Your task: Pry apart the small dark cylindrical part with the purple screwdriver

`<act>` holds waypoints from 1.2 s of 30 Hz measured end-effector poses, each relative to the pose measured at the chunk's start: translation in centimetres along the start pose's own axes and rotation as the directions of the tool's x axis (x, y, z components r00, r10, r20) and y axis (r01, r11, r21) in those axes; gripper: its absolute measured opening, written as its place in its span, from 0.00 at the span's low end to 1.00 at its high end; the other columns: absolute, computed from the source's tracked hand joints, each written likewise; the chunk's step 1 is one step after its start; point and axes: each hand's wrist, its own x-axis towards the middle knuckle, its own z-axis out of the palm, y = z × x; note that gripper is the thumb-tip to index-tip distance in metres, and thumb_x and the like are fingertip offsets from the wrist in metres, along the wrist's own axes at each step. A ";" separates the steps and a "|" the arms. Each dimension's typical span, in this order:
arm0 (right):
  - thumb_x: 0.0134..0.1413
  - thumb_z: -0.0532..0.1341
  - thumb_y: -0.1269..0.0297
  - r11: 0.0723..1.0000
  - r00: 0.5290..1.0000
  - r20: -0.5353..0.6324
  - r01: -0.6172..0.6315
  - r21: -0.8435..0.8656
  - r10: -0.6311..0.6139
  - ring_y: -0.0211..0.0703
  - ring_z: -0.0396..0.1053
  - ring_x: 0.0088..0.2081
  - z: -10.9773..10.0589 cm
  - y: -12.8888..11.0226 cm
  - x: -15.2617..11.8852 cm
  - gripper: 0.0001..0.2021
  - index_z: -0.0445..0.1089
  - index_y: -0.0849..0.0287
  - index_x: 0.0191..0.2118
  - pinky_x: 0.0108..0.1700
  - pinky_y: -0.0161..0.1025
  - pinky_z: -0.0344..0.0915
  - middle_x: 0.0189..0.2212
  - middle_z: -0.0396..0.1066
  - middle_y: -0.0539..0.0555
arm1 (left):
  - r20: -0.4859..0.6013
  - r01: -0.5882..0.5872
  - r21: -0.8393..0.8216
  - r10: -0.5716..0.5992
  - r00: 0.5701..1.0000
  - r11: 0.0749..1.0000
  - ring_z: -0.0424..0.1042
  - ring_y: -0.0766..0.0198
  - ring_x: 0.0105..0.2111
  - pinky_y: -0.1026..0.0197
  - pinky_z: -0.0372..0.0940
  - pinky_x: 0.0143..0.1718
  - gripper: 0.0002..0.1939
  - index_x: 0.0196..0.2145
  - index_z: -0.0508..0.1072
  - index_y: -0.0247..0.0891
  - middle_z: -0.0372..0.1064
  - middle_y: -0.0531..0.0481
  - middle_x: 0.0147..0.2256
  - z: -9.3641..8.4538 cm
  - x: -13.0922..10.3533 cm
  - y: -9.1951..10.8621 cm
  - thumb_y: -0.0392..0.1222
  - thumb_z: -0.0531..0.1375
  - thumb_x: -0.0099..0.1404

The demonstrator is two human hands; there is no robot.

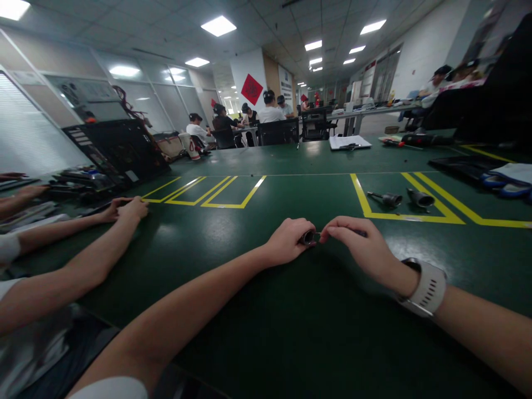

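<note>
My left hand [290, 239] is closed around a dark cup-shaped part [307, 238], its round hollow end facing right. Just right of it, my right hand [359, 244] pinches a slim tool that looks like a small screwdriver [362, 233]. Its thin metal tip points at the mouth of the part; whether they touch I cannot tell. Both hands are low over the green table [249, 299]. Beyond my right hand, a dark cone-shaped part with a stem [388, 199] and a second cone-shaped part [420, 198] lie inside a yellow tape outline.
More yellow tape outlines [224, 207] mark the table at left. A co-worker's hands [131, 210] rest on the table there, near dark equipment [120, 147]. A clipboard with paper [349, 142] lies at the back. Blue-handled tools [507, 185] and a black tray [461, 165] are at far right.
</note>
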 end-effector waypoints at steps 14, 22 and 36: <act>0.51 0.54 0.65 0.995 0.996 -0.035 0.075 -0.058 -0.077 0.45 0.66 0.32 0.1 0.2 -0.4 0.11 0.71 0.57 0.25 0.37 0.43 0.59 0.26 0.71 0.52 | -0.047 0.036 -0.063 -0.039 0.998 0.997 0.65 0.65 0.32 0.61 0.57 0.35 0.06 0.34 0.67 0.37 0.67 0.52 0.32 0.3 0.1 -0.3 0.41 0.58 0.59; 0.50 0.54 0.64 0.984 0.996 0.011 0.093 -0.149 -0.092 0.45 0.66 0.30 0.0 0.0 0.0 0.12 0.71 0.58 0.22 0.36 0.44 0.58 0.23 0.71 0.53 | 0.001 -0.017 -0.043 0.017 1.000 0.999 0.66 0.63 0.33 0.61 0.57 0.37 0.06 0.35 0.67 0.35 0.67 0.50 0.32 0.0 0.1 0.0 0.39 0.57 0.59; 0.44 0.58 0.64 0.862 0.959 -0.066 -0.218 0.458 0.277 0.45 0.69 0.30 0.0 1.3 0.6 0.09 0.71 0.59 0.20 0.42 0.45 0.61 0.21 0.72 0.53 | -0.023 0.053 -0.119 -0.056 0.998 0.991 0.65 0.64 0.33 0.61 0.59 0.36 0.10 0.36 0.66 0.37 0.66 0.51 0.34 0.2 0.1 -0.1 0.42 0.60 0.57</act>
